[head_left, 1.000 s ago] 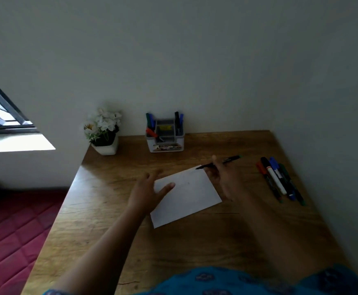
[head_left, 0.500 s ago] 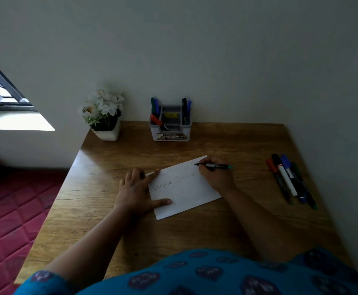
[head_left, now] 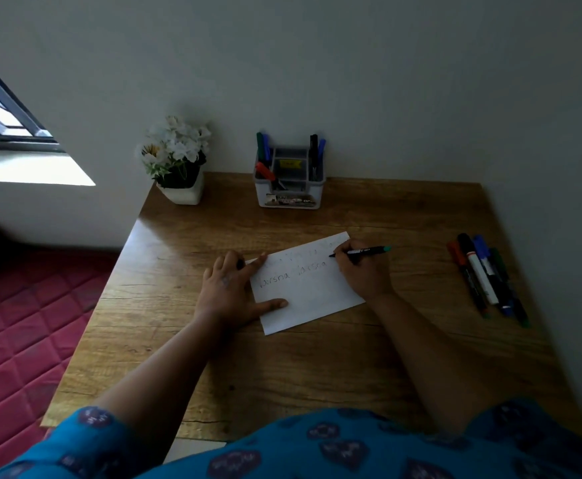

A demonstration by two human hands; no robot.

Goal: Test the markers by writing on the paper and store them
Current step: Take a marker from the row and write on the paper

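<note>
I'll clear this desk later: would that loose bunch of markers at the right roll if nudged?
Probably. The markers look round-barrelled and lie loose on the flat table, so a sideways nudge could roll them. Packed side by side, they may block each other.

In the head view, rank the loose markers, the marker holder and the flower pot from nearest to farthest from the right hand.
From the right hand, which grips a marker on the paper:
1. Loose markers, lying on the table at its right edge.
2. Marker holder, at the back against the wall.
3. Flower pot, at the back left corner.
</note>
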